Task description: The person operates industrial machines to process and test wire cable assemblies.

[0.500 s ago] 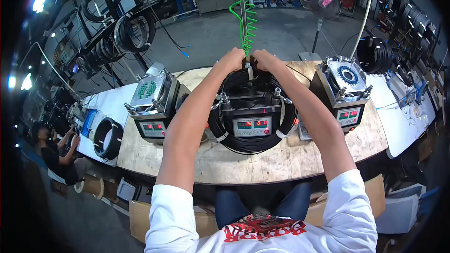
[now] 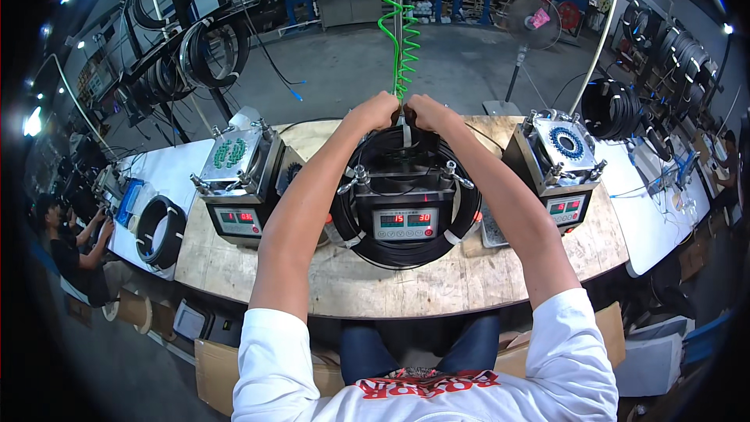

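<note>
Both arms stretch forward over the middle press-like machine (image 2: 405, 224), which has a red-lit display. A thick coil of black cable (image 2: 397, 256), bound with white ties, surrounds it. My left hand (image 2: 376, 112) is closed at the far side of the coil, beside a metal post. Level with it, to the right of the post, my right hand (image 2: 431, 114) is closed too. What the fingers grip is hidden by the fists. A green spiral air hose (image 2: 408, 47) hangs down just behind them, and a pale metal piece (image 2: 406, 137) sits below, between the hands.
A similar machine with green parts (image 2: 228, 154) stands left on the wooden table (image 2: 328, 285); another with a blue ring of parts (image 2: 566, 143) stands right. White side tables flank it, one bearing a black cable coil (image 2: 162, 233). A person (image 2: 74, 254) sits far left. A fan (image 2: 531, 22) stands beyond.
The whole view has shifted slightly, moving the scene down and left. My fists stay closed in about the same place over the coil. The right-hand reading on the middle machine's display has changed.
</note>
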